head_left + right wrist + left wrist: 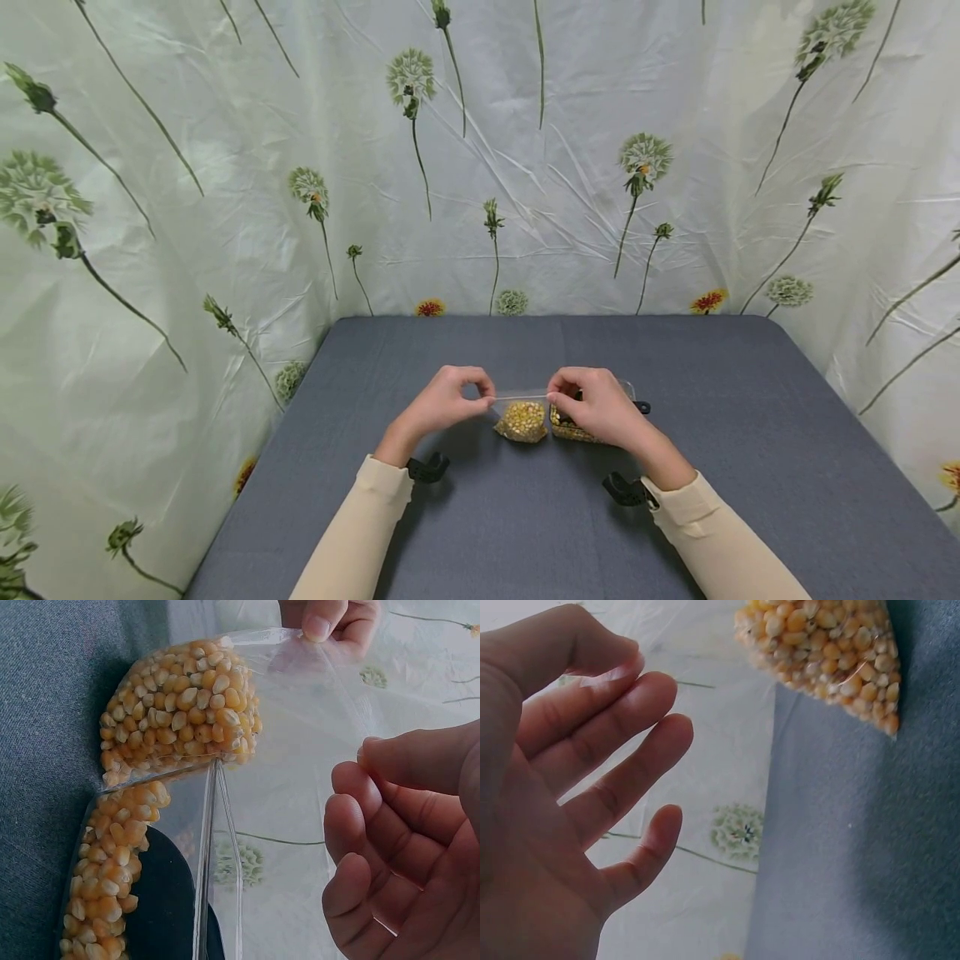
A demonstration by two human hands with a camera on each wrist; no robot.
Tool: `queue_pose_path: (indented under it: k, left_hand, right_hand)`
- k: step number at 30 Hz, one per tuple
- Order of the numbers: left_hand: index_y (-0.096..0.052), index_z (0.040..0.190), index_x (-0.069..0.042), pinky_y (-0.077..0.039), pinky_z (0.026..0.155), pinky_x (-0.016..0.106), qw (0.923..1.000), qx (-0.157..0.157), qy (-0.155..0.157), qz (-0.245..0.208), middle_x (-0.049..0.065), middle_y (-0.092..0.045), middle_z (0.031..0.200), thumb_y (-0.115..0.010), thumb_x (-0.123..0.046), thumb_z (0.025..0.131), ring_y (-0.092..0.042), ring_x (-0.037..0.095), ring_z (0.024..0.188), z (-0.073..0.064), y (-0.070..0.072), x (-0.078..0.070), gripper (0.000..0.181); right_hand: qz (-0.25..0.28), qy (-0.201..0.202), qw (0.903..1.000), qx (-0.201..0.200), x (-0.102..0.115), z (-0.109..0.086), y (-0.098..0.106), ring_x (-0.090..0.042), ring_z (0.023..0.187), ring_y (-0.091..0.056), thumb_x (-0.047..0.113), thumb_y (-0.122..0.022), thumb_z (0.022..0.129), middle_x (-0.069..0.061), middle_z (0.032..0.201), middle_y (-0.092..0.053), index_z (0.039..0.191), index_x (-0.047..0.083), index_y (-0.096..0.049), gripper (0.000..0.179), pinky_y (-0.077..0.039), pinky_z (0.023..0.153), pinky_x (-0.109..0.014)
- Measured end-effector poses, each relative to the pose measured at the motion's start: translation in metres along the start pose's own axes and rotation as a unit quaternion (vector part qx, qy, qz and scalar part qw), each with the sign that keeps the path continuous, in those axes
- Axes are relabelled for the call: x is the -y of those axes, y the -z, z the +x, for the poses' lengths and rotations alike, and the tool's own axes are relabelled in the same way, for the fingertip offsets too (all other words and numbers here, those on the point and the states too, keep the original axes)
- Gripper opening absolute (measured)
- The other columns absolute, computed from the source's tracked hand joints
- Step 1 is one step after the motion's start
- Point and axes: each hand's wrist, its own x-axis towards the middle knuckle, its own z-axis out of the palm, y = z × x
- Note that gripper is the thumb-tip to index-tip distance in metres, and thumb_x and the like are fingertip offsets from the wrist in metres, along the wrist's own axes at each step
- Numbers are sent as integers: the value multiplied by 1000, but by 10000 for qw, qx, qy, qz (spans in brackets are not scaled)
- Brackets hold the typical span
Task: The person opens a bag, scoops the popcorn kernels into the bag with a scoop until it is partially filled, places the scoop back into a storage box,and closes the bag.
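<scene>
A clear zip bag (522, 421) with corn kernels in its lower part stands on the table between my hands. My left hand (455, 396) pinches the left end of its top edge between thumb and index finger. At the other end, my right hand (596, 402) pinches the same edge, so the top is drawn out straight. In the right wrist view the kernels (180, 712) fill the bag's bottom, and the right hand's (405, 832) other fingers are loosely bent. A clear plastic box (206, 900) with more kernels stands right beside the bag, partly under my right hand.
Inside the box lies a black scoop (172, 892); its handle end (642, 407) sticks out past the box on the right. A grey cloth covers the table (525, 517). Behind it hangs a white curtain (465, 217) printed with dandelions.
</scene>
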Motion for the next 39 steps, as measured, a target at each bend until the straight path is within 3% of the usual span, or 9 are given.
queue_pose_path:
  k: [7,10,19,27,35,39]
  left_hand:
    - [-73,91,-11,-51,78,42,10000,-3,48,57,-10,-66,90,-70,-10,96,-61,11,85,-2,5,1,5]
    - [-73,92,-13,-51,76,39,10000,16,85,42,-10,-66,91,-70,-14,97,-62,13,85,-2,7,2,5]
    - [-71,93,-15,-50,76,47,9995,-119,297,-76,-8,-67,93,-69,-19,98,-63,21,87,-1,5,5,7]
    - [-73,95,-13,-52,71,37,9950,-886,205,405,-10,-66,90,-71,-17,96,-62,9,80,3,3,4,4]
    - [-75,91,-9,-51,70,37,9775,-1929,-137,846,-6,-68,87,-76,-11,92,-63,9,79,5,-1,3,2]
    - [-75,89,-11,-51,70,36,9731,-2070,7,1009,-6,-69,86,-76,-10,91,-63,9,79,5,-3,3,3]
  right_hand:
    - [16,-101,9999,-19,0,0,1,-9,69,-59,17,-70,97,-2,82,-69,92,14,-72,6,-48,64,-33]
    - [28,-175,9998,-41,-1,1,0,-10,69,-59,16,-70,97,-2,82,-69,93,13,-72,6,-48,62,-33]
    - [-94,-389,9989,-256,-1,3,-3,-10,75,-61,18,-70,97,3,85,-69,94,14,-72,6,-48,66,-36]
    - [-88,-503,9974,-509,2,14,-3,-13,72,-60,18,-71,97,2,82,-68,94,12,-73,7,-48,61,-37]
    - [-15,-509,9964,-672,3,24,-5,-14,71,-60,18,-70,97,4,83,-67,92,21,-71,6,-49,62,-37]
    - [-150,-596,9960,-649,2,28,-7,-15,68,-58,18,-70,97,6,80,-64,93,18,-72,5,-48,62,-37]
